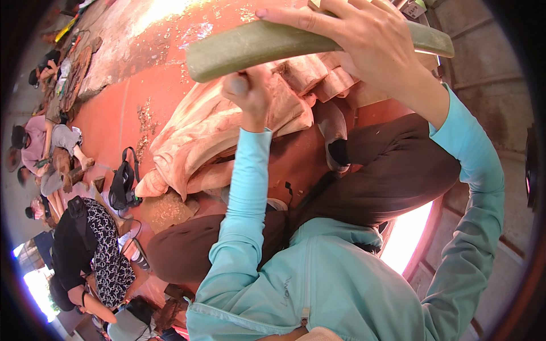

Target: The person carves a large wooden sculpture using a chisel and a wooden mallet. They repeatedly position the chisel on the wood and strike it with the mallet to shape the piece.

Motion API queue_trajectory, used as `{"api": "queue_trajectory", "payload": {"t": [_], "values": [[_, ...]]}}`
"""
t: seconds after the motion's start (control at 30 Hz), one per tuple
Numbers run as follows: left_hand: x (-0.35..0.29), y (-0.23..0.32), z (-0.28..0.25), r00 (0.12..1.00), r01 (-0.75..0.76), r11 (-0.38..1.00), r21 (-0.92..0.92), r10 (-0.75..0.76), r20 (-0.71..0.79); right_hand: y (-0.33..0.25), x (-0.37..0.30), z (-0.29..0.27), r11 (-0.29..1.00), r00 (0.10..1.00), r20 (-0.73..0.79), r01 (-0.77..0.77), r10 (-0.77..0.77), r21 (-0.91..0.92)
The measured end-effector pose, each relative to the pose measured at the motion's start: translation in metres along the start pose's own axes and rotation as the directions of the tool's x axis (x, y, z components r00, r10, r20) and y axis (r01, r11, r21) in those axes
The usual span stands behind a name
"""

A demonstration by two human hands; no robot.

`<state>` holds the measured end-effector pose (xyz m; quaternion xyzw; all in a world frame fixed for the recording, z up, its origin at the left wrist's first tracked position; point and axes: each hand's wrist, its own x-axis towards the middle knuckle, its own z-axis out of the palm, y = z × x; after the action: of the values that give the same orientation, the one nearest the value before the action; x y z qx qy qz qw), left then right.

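Note:
My right hand (378, 42) is closed over a long, slightly curved olive-green bar (244, 48), one finger stretched along its upper side. The bar spans the top of the view, above the carved wood. Just under its left end, my left hand (253, 94) is a fist around a tool handle with a pale, rounded end (236, 85); the rest of that tool is hidden. Beneath both hands lies a large reddish-brown wood carving (205, 133) with smooth, fold-like surfaces. Whether the handle touches the bar I cannot tell.
Wood chips (145, 122) are scattered over the red floor (105, 119). Beside the carving sits a black bag (123, 184) with a strap. Several people work at the left, the nearest a person in black (74, 244). A pale wall (489, 79) stands close on the right.

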<state>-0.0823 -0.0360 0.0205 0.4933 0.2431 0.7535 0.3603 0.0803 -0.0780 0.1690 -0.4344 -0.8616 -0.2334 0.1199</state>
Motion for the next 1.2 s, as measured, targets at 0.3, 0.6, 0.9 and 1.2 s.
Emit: {"api": "queue_trajectory", "payload": {"t": [0.3,0.6,0.9,1.2], "values": [[0.015,0.019,0.008,0.99,0.124,0.991,-0.059,-0.127,-0.064,0.008,-0.006,0.005,0.989,0.991,-0.109,-0.06,0.076,0.138],[0.017,-0.005,-0.012,0.995,0.0,0.99,-0.141,-0.014,-0.102,-0.003,-0.002,-0.007,0.983,0.994,-0.084,-0.052,0.068,0.177],[0.008,-0.029,-0.008,0.965,-0.002,0.996,-0.094,-0.023,-0.262,-0.002,0.001,0.019,0.978,0.966,-0.223,0.087,-0.13,-0.191],[-0.006,0.003,-0.016,0.961,0.132,0.956,-0.26,-0.188,-0.204,-0.01,0.011,0.014,0.962,0.947,-0.261,0.125,-0.189,-0.242]]}}
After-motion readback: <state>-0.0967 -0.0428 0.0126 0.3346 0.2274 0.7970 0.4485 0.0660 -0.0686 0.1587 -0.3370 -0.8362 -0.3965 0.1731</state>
